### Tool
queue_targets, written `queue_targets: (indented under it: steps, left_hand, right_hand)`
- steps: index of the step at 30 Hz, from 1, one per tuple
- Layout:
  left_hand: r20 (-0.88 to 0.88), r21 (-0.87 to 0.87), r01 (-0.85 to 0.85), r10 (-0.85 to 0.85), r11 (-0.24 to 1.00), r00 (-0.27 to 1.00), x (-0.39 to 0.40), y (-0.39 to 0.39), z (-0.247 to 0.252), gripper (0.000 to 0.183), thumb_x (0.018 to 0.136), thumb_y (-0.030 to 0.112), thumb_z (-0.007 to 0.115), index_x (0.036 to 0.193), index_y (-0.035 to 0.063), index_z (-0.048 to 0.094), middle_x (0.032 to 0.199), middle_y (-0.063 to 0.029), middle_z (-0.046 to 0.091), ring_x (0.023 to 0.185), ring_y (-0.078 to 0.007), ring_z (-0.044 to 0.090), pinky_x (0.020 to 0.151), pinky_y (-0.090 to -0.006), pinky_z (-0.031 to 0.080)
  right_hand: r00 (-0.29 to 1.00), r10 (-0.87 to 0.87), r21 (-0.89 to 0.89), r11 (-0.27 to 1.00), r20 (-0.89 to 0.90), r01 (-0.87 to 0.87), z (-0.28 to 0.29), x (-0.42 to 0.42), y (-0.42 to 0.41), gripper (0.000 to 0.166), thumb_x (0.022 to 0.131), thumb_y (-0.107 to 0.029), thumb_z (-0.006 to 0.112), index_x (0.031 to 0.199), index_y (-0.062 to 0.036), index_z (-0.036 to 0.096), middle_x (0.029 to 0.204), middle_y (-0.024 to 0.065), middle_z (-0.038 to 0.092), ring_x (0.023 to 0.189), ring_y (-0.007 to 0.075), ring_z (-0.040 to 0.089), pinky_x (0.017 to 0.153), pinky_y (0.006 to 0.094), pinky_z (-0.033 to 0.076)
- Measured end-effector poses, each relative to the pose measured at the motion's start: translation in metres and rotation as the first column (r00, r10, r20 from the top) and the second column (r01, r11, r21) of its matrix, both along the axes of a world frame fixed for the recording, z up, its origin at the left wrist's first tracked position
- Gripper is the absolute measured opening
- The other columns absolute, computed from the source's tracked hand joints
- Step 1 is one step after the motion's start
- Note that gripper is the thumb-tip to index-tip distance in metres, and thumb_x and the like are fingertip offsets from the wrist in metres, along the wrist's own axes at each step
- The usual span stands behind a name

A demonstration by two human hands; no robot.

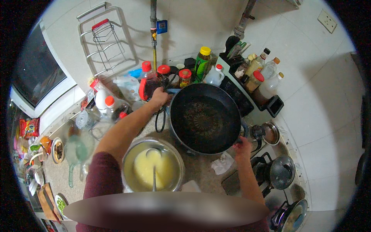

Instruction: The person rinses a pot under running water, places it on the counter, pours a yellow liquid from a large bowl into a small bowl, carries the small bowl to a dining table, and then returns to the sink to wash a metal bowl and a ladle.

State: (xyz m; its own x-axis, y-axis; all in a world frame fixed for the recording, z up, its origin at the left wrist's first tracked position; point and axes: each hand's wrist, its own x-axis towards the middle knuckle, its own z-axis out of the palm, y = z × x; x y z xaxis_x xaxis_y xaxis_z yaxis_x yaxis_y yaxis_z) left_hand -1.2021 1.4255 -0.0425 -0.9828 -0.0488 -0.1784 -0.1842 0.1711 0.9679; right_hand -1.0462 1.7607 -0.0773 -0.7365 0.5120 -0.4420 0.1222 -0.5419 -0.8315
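A large black round pan (pixel 205 119) with two side handles stands on the counter before me. My left hand (pixel 161 97) is at its upper left handle, beside a dark looped power cord (pixel 160 121); how far its fingers close is hard to see. At the lower right, my right hand (pixel 242 145) has its fingers closed on the other handle. A metal bowl (pixel 178 174) of pale yellow batter (pixel 152 168), with a metal ladle (pixel 154 177) in it, is nearer to me. A crumpled white tissue (pixel 222 163) lies by my right hand.
Bottles and jars line the wall, including a red-capped bottle (pixel 147 81). A utensil holder (pixel 232 59) stands behind the pan. To the right are a stove with a lidded pot (pixel 282 172) and another pan (pixel 295 217). A green strainer (pixel 76 150) and a cutting board (pixel 47 200) lie left.
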Motion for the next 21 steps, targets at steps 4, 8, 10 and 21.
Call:
queue_targets:
  steps: [4,8,10,21]
  left_hand:
    - [0.039,-0.016,-0.01,0.011,1.0,0.999,-0.006,-0.005,-0.008,0.013,0.066,0.004,0.056,0.075,0.0002,0.048,0.057,-0.0085,0.05,0.047,-0.0192,0.05,0.041,-0.0307,0.04]
    - [-0.008,-0.371,0.024,-0.029,0.928,1.0,0.001,0.004,0.005,0.018,0.065,0.011,0.059,0.076,-0.0015,0.052,0.067,-0.0144,0.056,0.057,-0.0254,0.056,0.05,-0.0339,0.045]
    - [-0.034,-0.6,0.037,-0.072,0.799,0.997,0.001,0.007,0.01,0.023,0.065,0.017,0.06,0.076,-0.0029,0.054,0.075,-0.0176,0.058,0.066,-0.0291,0.058,0.057,-0.0362,0.047]
    - [0.043,-0.825,0.038,-0.005,0.563,0.999,-0.005,0.024,0.006,0.021,0.069,0.017,0.053,0.083,0.002,0.058,0.09,-0.0187,0.056,0.087,-0.0329,0.054,0.073,-0.0382,0.044]
  right_hand:
    - [0.999,-0.04,-0.05,0.998,-0.02,0.039,-0.001,-0.008,-0.002,0.006,0.073,-0.011,0.051,0.073,-0.0054,0.047,0.054,0.0026,0.042,0.044,0.0128,0.042,0.038,0.023,0.036]
    - [0.998,-0.019,0.023,1.0,-0.068,0.021,0.0,-0.01,0.0,0.006,0.073,-0.007,0.05,0.077,-0.0057,0.045,0.057,0.0023,0.043,0.044,0.0118,0.042,0.037,0.0217,0.034]
    - [0.995,-0.07,0.024,0.997,-0.069,0.072,0.0,-0.01,-0.002,0.009,0.072,-0.005,0.049,0.08,-0.0059,0.044,0.059,0.002,0.044,0.044,0.0113,0.041,0.037,0.021,0.034]
    - [0.987,-0.074,-0.05,0.996,-0.14,0.068,0.007,-0.011,-0.008,0.014,0.073,-0.002,0.05,0.084,-0.0073,0.043,0.062,0.0013,0.044,0.043,0.009,0.04,0.034,0.0178,0.032]
